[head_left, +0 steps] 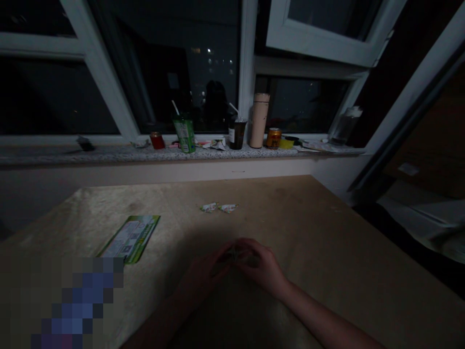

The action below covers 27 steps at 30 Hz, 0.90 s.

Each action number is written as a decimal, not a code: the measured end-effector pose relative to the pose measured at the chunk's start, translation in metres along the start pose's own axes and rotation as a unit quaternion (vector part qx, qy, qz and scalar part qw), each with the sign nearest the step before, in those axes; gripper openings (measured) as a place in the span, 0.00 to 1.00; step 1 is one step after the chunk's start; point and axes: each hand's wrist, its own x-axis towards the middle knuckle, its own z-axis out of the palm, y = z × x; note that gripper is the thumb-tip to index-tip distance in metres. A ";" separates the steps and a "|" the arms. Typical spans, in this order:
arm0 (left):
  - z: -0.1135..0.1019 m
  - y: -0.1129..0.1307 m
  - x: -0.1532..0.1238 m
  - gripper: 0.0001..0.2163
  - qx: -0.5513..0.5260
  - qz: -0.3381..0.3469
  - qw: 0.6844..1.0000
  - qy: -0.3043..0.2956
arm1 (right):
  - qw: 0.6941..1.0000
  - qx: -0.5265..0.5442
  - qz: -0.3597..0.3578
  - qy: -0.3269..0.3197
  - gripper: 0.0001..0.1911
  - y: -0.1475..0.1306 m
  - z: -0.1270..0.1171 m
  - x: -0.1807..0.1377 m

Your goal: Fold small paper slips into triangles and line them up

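Observation:
My left hand (210, 269) and my right hand (259, 266) meet fingertip to fingertip low over the middle of the table. Pinched between them is a small wrapped piece (234, 252), pale and mostly hidden by the fingers; the dim light blurs its details. Farther back on the table, two small wrapped candies lie side by side, a left one (209, 208) and a right one (227, 208), both in white and green wrappers. To the left of my hands, a green and white printed packet (131, 239) lies flat.
A brown table (298, 218) reaches toward the window wall. On the granite sill (214, 154) stand a red jar (157, 140), a green cup (185, 134), a dark drink cup (237, 134), a pink bottle (259, 121) and an orange can (273, 138). Blurred blocks cover the lower left.

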 end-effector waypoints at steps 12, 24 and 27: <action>0.004 0.002 0.000 0.17 0.002 -0.012 1.000 0.015 | 1.000 -0.011 0.002 0.015 0.10 -0.001 0.004 -0.004; 0.005 0.002 0.001 0.16 -0.084 -0.044 0.995 0.007 | 0.999 -0.009 0.031 -0.028 0.13 -0.001 0.000 -0.001; 0.006 0.001 0.000 0.18 -0.093 -0.039 0.995 0.013 | 0.998 -0.039 0.013 -0.038 0.16 -0.002 -0.002 -0.001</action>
